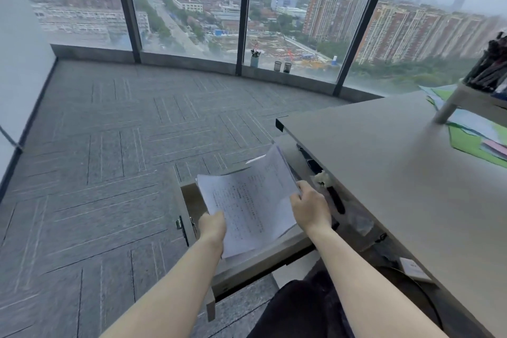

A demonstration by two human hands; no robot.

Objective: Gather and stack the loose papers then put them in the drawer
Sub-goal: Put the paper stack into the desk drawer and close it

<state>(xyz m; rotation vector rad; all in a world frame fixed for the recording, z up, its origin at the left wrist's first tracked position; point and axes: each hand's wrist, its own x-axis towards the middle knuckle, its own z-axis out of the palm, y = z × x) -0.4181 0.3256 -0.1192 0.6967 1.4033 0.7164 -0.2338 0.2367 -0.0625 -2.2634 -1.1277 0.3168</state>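
A grey table [384, 162] fills the right side, its near corner [277, 121] capped in black. On its far end lie coloured sheets [472, 143], green, blue and pink, partly under a small white stand [452, 104] that carries a bunch of dark pens [488, 66]. Grey carpet tiles [109, 145] cover the floor. On the window ledge [192, 59] stand two mesh pen cups [282, 66] just beside each other and a small potted plant [255, 56]. Through the tall windows [186, 0], a hazy city with apartment blocks [411, 30].
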